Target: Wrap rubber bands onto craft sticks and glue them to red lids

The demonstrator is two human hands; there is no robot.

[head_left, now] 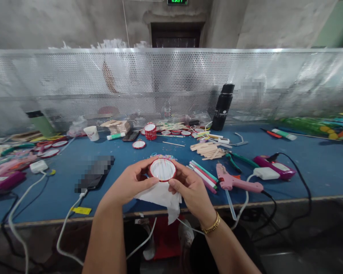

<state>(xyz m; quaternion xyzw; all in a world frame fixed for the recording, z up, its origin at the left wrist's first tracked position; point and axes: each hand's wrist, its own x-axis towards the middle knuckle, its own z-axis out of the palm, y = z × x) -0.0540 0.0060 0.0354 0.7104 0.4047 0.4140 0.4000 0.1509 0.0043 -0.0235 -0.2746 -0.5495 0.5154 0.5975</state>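
A small round piece with a red rim and a pale middle is held up over the front of the table, with thin strands across its face. My left hand grips its left edge, thumb at the lower rim. On the opposite edge my right hand is closed, its thumb and fingers at the lower right. White tissue hangs below the piece, partly hidden by the hands. Behind it, small coloured bands lie on the table.
A pink glue gun, markers and wooden sticks lie to the right. A phone with a cable lies left. Similar red-rimmed pieces are stacked farther back. A black bottle stands by the perforated metal screen.
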